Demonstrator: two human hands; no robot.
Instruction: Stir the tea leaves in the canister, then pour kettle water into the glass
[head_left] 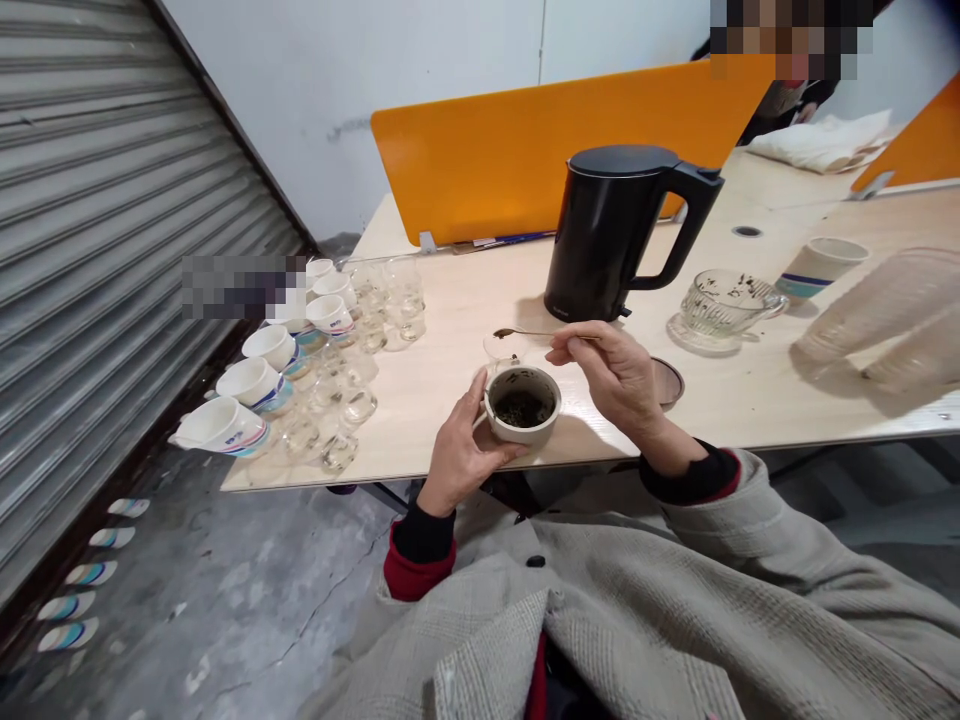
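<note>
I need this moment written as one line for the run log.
left hand: holds cup of tea leaves | right hand: holds spoon above cup | kettle: upright behind | table: paper cups, glasses at left

Paper cups (255,385): blue and red printed marks, too small to read.
Black kettle (611,235): no lettering that I can make out.
Striped paper cup (814,268): coloured bands only, no words.

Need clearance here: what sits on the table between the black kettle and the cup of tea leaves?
In the head view, only the spoon in the right hand crosses between kettle and cup.
</note>
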